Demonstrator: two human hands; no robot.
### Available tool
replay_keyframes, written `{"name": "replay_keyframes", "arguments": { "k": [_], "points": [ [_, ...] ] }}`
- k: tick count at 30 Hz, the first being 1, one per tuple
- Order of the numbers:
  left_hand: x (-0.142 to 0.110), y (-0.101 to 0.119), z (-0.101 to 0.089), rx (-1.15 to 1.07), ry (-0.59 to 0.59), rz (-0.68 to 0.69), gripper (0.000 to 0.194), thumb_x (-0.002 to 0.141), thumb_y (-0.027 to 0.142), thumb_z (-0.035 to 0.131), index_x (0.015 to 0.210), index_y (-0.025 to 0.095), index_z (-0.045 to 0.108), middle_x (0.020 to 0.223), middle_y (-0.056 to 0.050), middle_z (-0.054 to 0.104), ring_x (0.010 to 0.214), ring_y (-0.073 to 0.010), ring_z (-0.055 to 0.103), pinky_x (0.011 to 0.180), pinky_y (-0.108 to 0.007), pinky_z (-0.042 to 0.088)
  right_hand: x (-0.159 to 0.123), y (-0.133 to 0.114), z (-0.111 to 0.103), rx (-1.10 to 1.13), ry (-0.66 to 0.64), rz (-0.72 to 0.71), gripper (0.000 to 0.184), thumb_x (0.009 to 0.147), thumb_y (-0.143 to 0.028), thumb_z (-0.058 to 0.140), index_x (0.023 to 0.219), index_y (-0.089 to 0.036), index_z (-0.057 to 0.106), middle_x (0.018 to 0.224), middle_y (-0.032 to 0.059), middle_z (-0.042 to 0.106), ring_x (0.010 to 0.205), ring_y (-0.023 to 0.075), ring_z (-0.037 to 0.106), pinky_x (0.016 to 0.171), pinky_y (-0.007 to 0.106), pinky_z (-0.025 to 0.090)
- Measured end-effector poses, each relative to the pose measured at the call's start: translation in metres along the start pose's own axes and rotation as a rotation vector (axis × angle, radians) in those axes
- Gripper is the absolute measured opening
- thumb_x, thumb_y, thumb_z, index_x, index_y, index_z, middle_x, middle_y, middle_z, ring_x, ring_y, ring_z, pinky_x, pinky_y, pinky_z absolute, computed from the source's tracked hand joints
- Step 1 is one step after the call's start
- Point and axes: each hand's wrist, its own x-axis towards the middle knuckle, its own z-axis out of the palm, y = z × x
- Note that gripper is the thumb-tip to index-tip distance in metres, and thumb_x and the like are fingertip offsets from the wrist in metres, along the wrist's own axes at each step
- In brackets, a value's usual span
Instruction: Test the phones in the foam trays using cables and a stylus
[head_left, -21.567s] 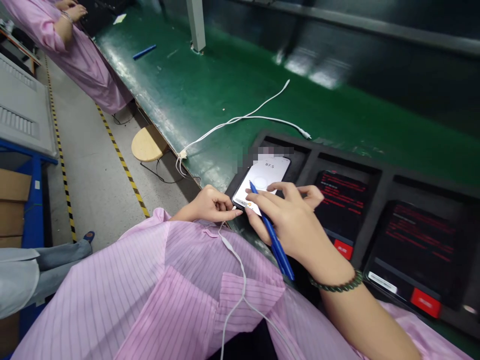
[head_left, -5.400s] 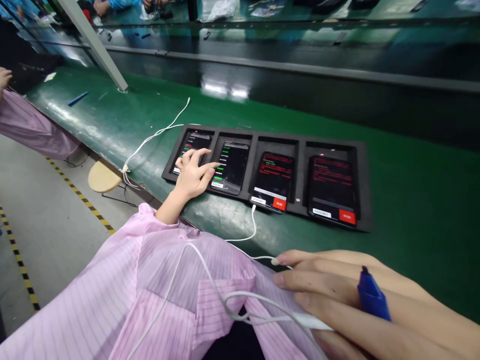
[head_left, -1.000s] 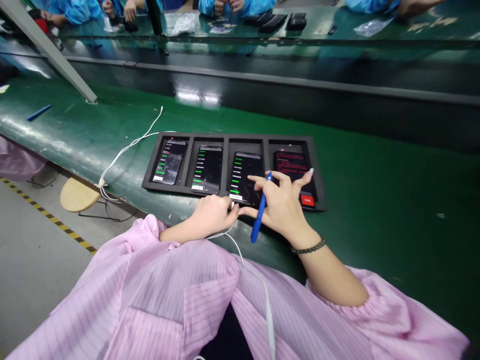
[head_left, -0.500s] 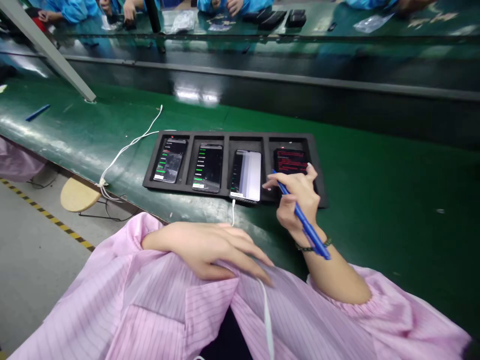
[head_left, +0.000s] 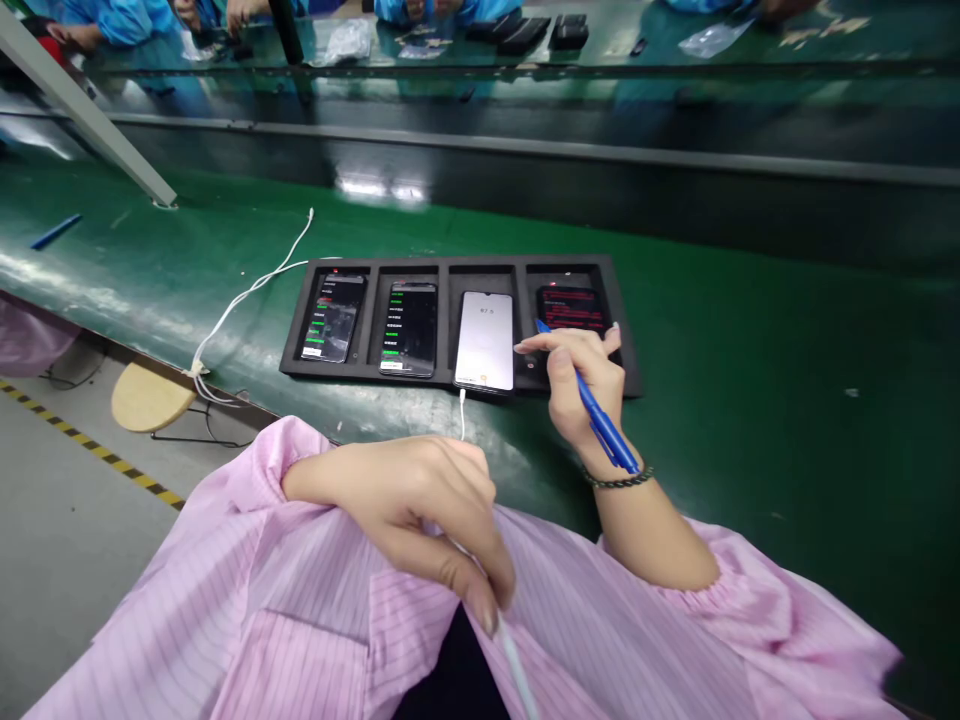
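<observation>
A blue pen (head_left: 600,420) is held in my right hand (head_left: 585,385), whose index finger points at the right edge of a phone with a lit white screen (head_left: 484,340); whether it touches cannot be told. My left hand (head_left: 424,510) pinches a white cable (head_left: 517,665) in front of my pink striped smock. A white plug (head_left: 462,400) sits in the lower end of the lit phone. The phones lie in a black compartment tray (head_left: 446,262): two dark-screened ones, a left phone (head_left: 335,318) and a second phone (head_left: 409,328), plus a phone with red text (head_left: 574,308) partly behind my right hand.
White cables (head_left: 247,297) run left of the tray over the green bench (head_left: 750,400). Another blue pen (head_left: 56,232) lies far left, near a slanted grey post (head_left: 97,115). A stool (head_left: 150,397) stands below the bench edge. Across, people in blue sleeves (head_left: 139,20) sit at another bench.
The lit phone's screen went from grey bands to plain white with small figures. My left fingers have closed on the white cable. My right hand remains by the phone with the pen.
</observation>
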Motion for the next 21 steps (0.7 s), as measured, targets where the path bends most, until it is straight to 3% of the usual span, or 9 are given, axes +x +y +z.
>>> {"name": "replay_keyframes", "arguments": {
  "k": [3,6,9,12,14,18,21],
  "points": [
    [0.004,0.008,-0.003,0.057,-0.152,0.052,0.018,0.098,0.036,0.067,0.098,0.020,0.077,0.070,0.002,0.074,0.065,-0.0089,0.066,0.074,-0.030,0.043,0.000,0.005,0.000,-0.060,0.009,-0.002,0.056,0.107,-0.057,0.034,0.085,-0.024,0.074,0.086,0.0043,0.072,0.096,0.0263,0.066,0.122,0.067,0.014],
    [0.014,0.022,-0.007,0.105,-0.394,0.098,0.021,0.101,0.037,0.061,0.106,0.023,0.077,0.069,0.004,0.071,0.067,-0.0096,0.067,0.075,-0.028,0.045,-0.001,0.009,0.000,-0.085,0.007,-0.019,0.056,0.108,-0.055,0.032,0.086,-0.025,0.074,0.087,0.0044,0.071,0.100,0.0274,0.065,0.122,0.070,0.006],
    [0.029,0.039,-0.014,0.206,-0.578,0.062,0.018,0.103,0.032,0.058,0.097,0.025,0.075,0.071,0.006,0.070,0.071,-0.0107,0.067,0.072,-0.028,0.046,0.000,0.011,0.002,-0.108,-0.057,-0.038,0.054,0.107,-0.056,0.033,0.093,-0.025,0.074,0.097,0.0054,0.071,0.107,0.0292,0.065,0.121,0.074,0.001],
    [0.041,0.055,-0.023,0.364,-0.647,0.033,0.015,0.098,0.025,0.065,0.084,0.024,0.070,0.069,0.006,0.068,0.069,-0.0123,0.065,0.065,-0.032,0.045,0.004,0.013,0.008,-0.135,-0.159,-0.070,0.052,0.107,-0.056,0.032,0.102,-0.027,0.074,0.107,0.0062,0.070,0.117,0.0317,0.062,0.119,0.077,-0.006],
    [0.045,0.062,-0.028,0.449,-0.610,0.031,0.018,0.093,0.021,0.070,0.076,0.023,0.066,0.066,0.006,0.065,0.065,-0.0124,0.061,0.063,-0.033,0.044,0.008,0.014,0.012,-0.157,-0.224,-0.076,0.050,0.108,-0.054,0.031,0.105,-0.027,0.073,0.108,0.0063,0.070,0.123,0.0330,0.059,0.118,0.077,-0.009],
    [0.042,0.069,-0.027,0.518,-0.362,-0.015,0.024,0.086,0.019,0.074,0.067,0.023,0.060,0.062,0.005,0.059,0.058,-0.0115,0.052,0.064,-0.030,0.044,0.011,0.018,0.016,-0.181,-0.332,-0.073,0.047,0.108,-0.047,0.031,0.102,-0.028,0.073,0.106,0.0056,0.071,0.128,0.0342,0.055,0.117,0.078,-0.013],
    [0.031,0.071,-0.016,0.508,-0.192,-0.160,0.026,0.085,0.028,0.074,0.065,0.024,0.058,0.055,0.005,0.052,0.056,-0.0123,0.050,0.065,-0.028,0.045,0.006,0.018,0.013,-0.174,-0.334,-0.053,0.049,0.109,-0.045,0.030,0.100,-0.027,0.074,0.102,0.0049,0.071,0.127,0.0335,0.056,0.117,0.077,-0.014]
  ]
}}
